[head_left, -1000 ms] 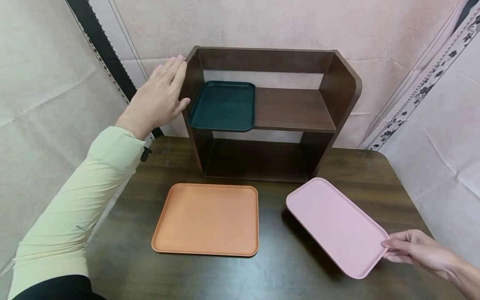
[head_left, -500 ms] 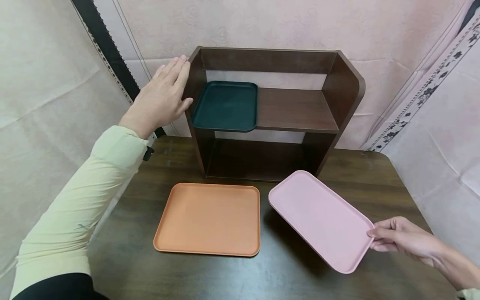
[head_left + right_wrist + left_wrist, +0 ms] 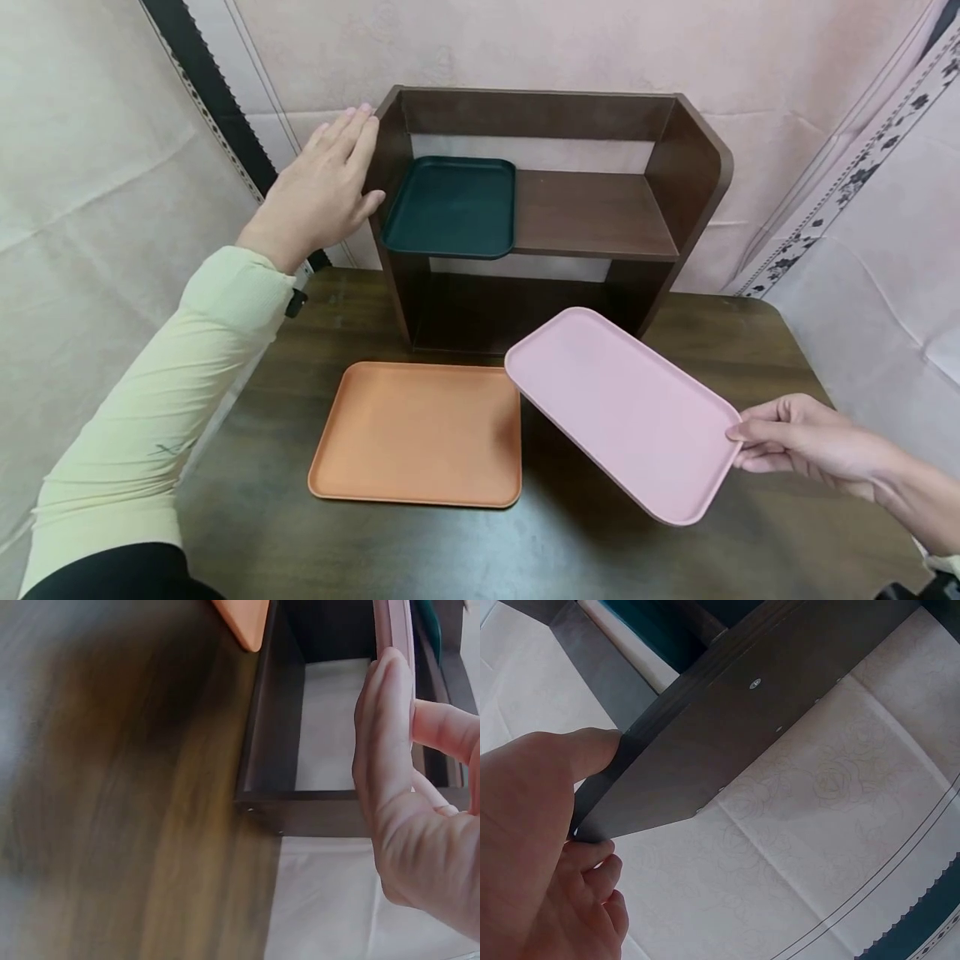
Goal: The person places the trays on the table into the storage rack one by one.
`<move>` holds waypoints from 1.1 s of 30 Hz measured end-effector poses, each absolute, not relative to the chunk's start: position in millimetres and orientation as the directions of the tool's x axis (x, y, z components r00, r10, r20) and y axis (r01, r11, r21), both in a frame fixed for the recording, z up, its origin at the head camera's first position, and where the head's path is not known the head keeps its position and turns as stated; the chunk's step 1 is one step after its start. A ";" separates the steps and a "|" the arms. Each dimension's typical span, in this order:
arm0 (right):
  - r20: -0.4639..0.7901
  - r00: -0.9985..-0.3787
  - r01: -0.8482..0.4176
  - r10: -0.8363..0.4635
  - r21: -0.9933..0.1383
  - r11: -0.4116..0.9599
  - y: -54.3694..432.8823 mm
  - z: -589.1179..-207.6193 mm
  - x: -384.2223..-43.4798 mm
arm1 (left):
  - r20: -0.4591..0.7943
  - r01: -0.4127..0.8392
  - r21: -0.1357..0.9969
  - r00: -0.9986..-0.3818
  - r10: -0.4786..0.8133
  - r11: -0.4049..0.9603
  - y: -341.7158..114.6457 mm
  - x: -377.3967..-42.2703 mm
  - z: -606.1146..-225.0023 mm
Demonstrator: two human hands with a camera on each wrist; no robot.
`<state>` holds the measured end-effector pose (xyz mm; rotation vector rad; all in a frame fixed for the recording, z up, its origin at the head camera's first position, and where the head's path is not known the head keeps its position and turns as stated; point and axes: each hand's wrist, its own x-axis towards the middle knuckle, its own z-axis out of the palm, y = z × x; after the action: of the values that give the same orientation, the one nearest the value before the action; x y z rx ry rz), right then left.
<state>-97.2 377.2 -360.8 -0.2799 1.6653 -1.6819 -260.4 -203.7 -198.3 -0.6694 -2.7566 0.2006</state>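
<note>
A small dark brown wooden shelf rack point(image 3: 592, 208) stands at the back of the table. My left hand point(image 3: 318, 187) rests against its left side panel, fingers straight, with the thumb at the front edge; the left wrist view shows that panel point(image 3: 727, 727) beside the thumb. Between thumb and fingers, my right hand point(image 3: 806, 437) pinches the right corner of a pink tray point(image 3: 626, 408), which is held tilted above the table, its far left corner before the rack's lower level. A dark green tray point(image 3: 450, 208) lies on the upper shelf's left half. An orange tray point(image 3: 416, 433) lies flat on the table.
The brown wood-grain table point(image 3: 247, 467) lies under everything. Pale patterned cloth point(image 3: 750, 50) hangs behind and at both sides. The pink tray's left corner slightly overlaps the orange tray's right edge in the head view.
My right hand has carried the pink tray left and up toward the rack, and its shadow now falls on the orange tray's edge. The left hand keeps its place on the side panel.
</note>
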 end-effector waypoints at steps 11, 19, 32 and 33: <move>-0.343 -0.737 0.329 -0.582 -0.935 0.134 367.5 -322.5 -100.8 | 0.259 0.437 -0.172 -0.845 0.469 0.883 -210.9 -258.6 -195.4; -0.330 -0.748 0.325 -0.575 -0.939 0.117 371.6 -300.1 -102.8 | 0.256 0.441 -0.170 -0.844 0.471 0.881 -211.2 -259.1 -195.3; -0.291 -0.811 0.323 -0.507 -0.946 0.027 375.6 -266.7 -114.3 | 0.275 0.436 -0.169 -0.840 0.467 0.884 -209.9 -255.3 -198.4; -0.292 -0.825 0.319 -0.484 -0.947 0.028 374.4 -265.8 -115.2 | 0.274 0.436 -0.168 -0.841 0.467 0.884 -209.7 -255.4 -198.2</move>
<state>-115.2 374.4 -265.8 -0.1674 1.7514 -1.8531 -255.4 -209.7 -198.2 -0.6746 -2.7451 0.1422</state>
